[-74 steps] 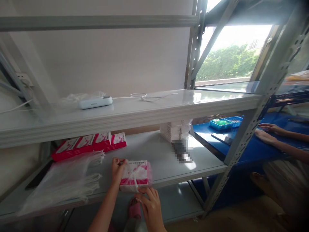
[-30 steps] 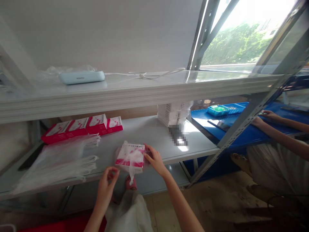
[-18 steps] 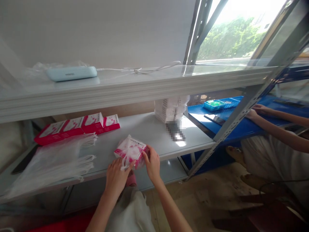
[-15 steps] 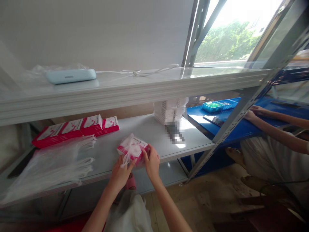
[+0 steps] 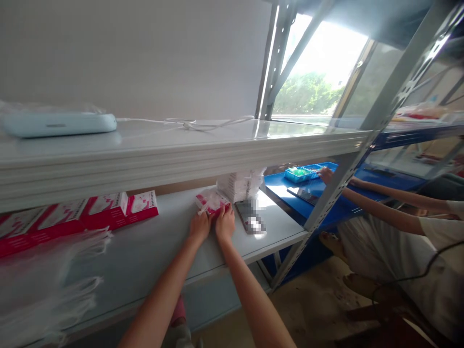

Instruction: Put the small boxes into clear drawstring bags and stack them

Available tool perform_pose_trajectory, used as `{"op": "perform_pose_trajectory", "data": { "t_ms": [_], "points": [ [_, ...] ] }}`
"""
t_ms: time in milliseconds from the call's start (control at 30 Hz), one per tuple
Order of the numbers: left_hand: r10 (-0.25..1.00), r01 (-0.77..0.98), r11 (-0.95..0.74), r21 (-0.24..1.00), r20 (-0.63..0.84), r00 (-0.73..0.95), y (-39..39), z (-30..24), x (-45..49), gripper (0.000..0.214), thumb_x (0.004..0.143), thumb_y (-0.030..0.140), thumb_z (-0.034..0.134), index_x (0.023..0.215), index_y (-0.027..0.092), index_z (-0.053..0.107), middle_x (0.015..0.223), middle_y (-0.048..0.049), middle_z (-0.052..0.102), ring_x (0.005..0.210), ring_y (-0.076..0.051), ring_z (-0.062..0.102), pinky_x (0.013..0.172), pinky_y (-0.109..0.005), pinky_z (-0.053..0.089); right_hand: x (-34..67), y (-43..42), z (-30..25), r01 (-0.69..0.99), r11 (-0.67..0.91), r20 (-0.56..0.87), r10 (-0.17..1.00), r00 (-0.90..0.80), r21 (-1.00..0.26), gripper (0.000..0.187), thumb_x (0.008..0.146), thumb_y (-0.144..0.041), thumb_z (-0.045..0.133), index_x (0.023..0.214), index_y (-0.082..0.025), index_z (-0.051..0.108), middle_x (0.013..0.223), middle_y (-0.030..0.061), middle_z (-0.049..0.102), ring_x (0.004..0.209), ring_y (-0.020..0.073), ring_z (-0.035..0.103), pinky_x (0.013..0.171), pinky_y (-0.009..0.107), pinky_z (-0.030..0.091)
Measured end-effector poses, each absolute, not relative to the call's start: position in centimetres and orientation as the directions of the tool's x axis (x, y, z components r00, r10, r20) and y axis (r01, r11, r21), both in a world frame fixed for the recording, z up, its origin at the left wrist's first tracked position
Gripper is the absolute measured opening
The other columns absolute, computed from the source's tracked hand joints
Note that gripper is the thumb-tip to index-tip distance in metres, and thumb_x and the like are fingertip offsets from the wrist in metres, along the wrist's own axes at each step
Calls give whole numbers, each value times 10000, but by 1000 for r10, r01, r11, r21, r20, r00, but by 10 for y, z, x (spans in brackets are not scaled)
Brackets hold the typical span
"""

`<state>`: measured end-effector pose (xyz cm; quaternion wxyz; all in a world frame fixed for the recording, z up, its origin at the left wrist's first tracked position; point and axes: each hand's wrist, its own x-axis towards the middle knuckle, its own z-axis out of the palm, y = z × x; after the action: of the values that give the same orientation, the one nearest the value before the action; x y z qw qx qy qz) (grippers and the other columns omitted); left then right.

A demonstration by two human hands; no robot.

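My left hand (image 5: 199,225) and my right hand (image 5: 225,224) lie side by side on the grey lower shelf (image 5: 159,241). Both are closed on the near edge of a pink-and-white box in a clear plastic bag (image 5: 211,202). The bagged box sits far back on the shelf, just left of a stack of white bagged boxes (image 5: 237,186). A row of pink boxes (image 5: 87,212) lines the back of the shelf to the left.
A heap of clear bags (image 5: 43,280) fills the shelf's left end. A blurred flat object (image 5: 250,217) lies right of my hands. A pale blue device (image 5: 58,124) with a white cable (image 5: 188,124) sits on the upper shelf. Another person's arms (image 5: 380,203) reach over a blue table (image 5: 290,186) holding a blue tray (image 5: 299,174).
Both hands have pushed the bagged pink box from the shelf's front edge back and right, up beside the white stack. The view has swung left and closer.
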<state>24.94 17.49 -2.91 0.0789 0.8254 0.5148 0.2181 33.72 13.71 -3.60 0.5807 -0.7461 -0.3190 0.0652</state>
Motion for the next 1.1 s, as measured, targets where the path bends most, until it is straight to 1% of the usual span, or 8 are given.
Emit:
{"op": "perform_pose_trajectory", "data": {
  "t_ms": [133, 233, 400, 600, 767, 900, 967, 1100],
  "points": [
    [838, 803, -531, 272, 306, 451, 186, -37, 271, 408, 954, 435, 365, 1026, 120, 615, 1020, -183, 656, 920, -280, 641, 779, -321, 445, 338, 145, -48, 381, -80, 302, 468, 831, -921, 658, 940, -514, 228, 1445, -100, 304, 1465, 237, 302, 1323, 333, 352, 949, 471, 386],
    [820, 791, -553, 261, 339, 461, 187, -38, 269, 454, 962, 464, 319, 1083, 125, 597, 1050, -178, 646, 923, -270, 640, 771, -309, 444, 339, 146, -49, 387, -90, 309, 450, 838, -918, 651, 946, -496, 216, 1443, -82, 291, 1489, 241, 226, 1354, 346, 289, 1001, 498, 344],
    [846, 799, -512, 315, 345, 406, 183, -34, 264, 462, 951, 473, 354, 1086, 101, 592, 1026, -192, 647, 903, -280, 635, 771, -325, 440, 341, 143, -45, 375, -97, 316, 371, 873, -922, 553, 951, -406, 189, 1314, -54, 412, 1294, 267, 416, 1251, 325, 404, 1023, 470, 320],
    [824, 751, -564, 344, 287, 488, 184, -34, 264, 378, 966, 358, 351, 877, 151, 655, 888, -146, 685, 862, -266, 644, 784, -328, 438, 341, 141, -43, 341, -26, 285, 490, 824, -940, 408, 941, -346, 216, 1105, -142, 528, 1056, 181, 585, 1035, 285, 546, 927, 429, 398],
    [793, 624, -608, 492, 342, 504, 190, -45, 262, 262, 933, 350, 453, 923, 163, 637, 891, -128, 682, 861, -264, 642, 798, -323, 434, 339, 138, -38, 358, -57, 278, 519, 808, -932, 448, 929, -309, 228, 1192, -104, 527, 1183, 207, 562, 1120, 293, 524, 936, 413, 392],
    [819, 597, -574, 560, 386, 425, 194, -53, 262, 209, 919, 290, 474, 1014, 159, 606, 976, -128, 672, 895, -250, 636, 798, -305, 436, 338, 136, -36, 399, -115, 270, 567, 778, -910, 489, 925, -309, 233, 1237, -104, 550, 1216, 203, 559, 1135, 301, 526, 913, 412, 400],
    [829, 627, -558, 544, 396, 395, 195, -55, 263, 205, 902, 272, 505, 1037, 151, 600, 1013, -140, 662, 893, -254, 635, 779, -301, 437, 338, 136, -37, 420, -123, 278, 579, 766, -899, 483, 918, -303, 253, 1241, -123, 564, 1213, 186, 573, 1119, 296, 540, 901, 409, 408],
    [849, 764, -518, 386, 340, 404, 196, -52, 265, 263, 935, 258, 433, 1112, 117, 569, 1080, -178, 631, 906, -281, 638, 747, -315, 440, 338, 136, -39, 457, -136, 283, 623, 729, -879, 464, 912, -285, 286, 1243, -152, 583, 1196, 154, 609, 1087, 291, 568, 882, 409, 423]
  ]
}}
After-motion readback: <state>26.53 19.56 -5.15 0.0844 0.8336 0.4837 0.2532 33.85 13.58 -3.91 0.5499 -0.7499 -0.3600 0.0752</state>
